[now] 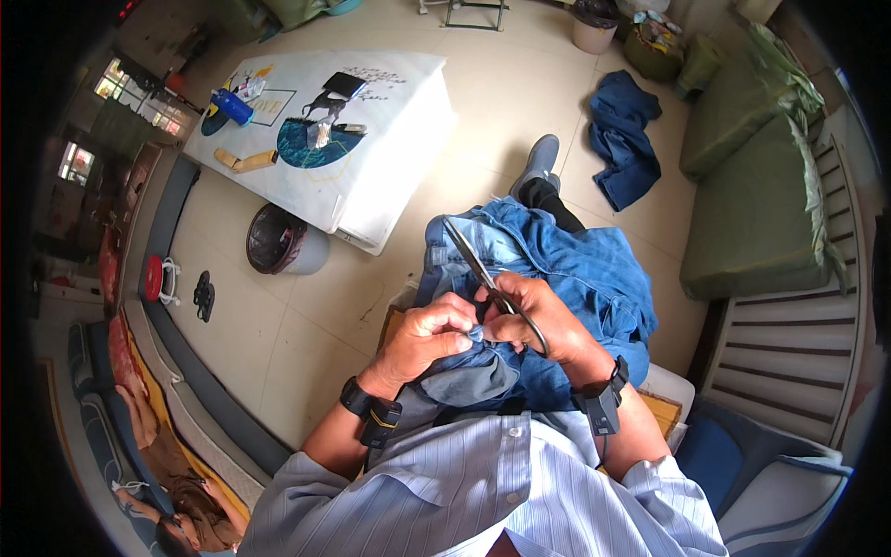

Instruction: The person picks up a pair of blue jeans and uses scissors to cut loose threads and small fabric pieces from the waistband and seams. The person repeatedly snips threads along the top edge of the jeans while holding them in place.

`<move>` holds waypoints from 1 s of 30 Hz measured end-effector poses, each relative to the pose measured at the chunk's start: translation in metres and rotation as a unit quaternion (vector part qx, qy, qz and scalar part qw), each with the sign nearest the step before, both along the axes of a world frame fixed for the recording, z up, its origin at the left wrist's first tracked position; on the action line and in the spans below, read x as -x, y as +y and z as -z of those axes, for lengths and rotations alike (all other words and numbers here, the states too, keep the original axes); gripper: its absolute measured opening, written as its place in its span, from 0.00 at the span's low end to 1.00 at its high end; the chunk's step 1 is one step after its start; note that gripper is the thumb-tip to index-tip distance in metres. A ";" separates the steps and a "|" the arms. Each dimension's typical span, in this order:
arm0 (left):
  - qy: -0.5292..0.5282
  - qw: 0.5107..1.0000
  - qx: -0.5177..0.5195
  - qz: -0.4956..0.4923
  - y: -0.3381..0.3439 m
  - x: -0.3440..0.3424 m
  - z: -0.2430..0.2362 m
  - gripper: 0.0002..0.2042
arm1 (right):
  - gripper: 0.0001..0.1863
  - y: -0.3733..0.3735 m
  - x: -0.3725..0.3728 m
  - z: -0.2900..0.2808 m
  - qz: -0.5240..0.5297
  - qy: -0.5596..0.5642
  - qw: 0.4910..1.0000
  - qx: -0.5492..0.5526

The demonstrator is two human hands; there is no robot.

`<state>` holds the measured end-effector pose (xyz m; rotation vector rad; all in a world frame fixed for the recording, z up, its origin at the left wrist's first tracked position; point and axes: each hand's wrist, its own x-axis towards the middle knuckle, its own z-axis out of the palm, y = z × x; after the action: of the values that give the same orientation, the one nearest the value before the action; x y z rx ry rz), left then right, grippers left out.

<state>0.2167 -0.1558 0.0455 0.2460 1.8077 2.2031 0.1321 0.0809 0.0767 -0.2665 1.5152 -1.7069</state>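
Note:
Blue denim garments [585, 278] lie bunched across my lap. My left hand [427, 339] pinches a small folded bit of the denim, with a grey inner piece of cloth [464, 388] just below it. My right hand [529, 316] holds black-handled scissors [473, 260] whose blades point up and away to the left, over the pale underside of the fabric. Its fingertips are close against the denim beside my left thumb; whether they also grip the cloth is unclear.
A white table [390, 121] holds small items; a bin [316, 246] stands below it. Dark blue jeans [622, 130] lie on the floor. Green-wrapped bundles [742, 232] rest on a slatted bench [780, 362] at right. Another person [181, 501] lies on the sofa at left.

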 end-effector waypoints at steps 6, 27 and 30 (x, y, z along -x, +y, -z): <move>0.057 0.997 -0.028 -0.034 0.005 0.000 0.008 0.08 | 0.21 -0.002 0.000 0.018 0.014 -0.057 0.998 0.024; -0.079 0.992 -0.091 -0.040 0.014 -0.007 0.017 0.05 | 0.30 -0.001 -0.054 0.015 0.195 0.175 0.964 -0.033; -0.099 0.990 -0.081 -0.061 0.018 -0.010 0.018 0.05 | 0.28 -0.002 -0.055 0.019 0.179 0.323 0.925 -0.087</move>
<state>0.2269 -0.1379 0.0278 -0.0523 1.5792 2.3663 0.1871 0.0791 0.0582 -0.5215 2.3030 -1.8450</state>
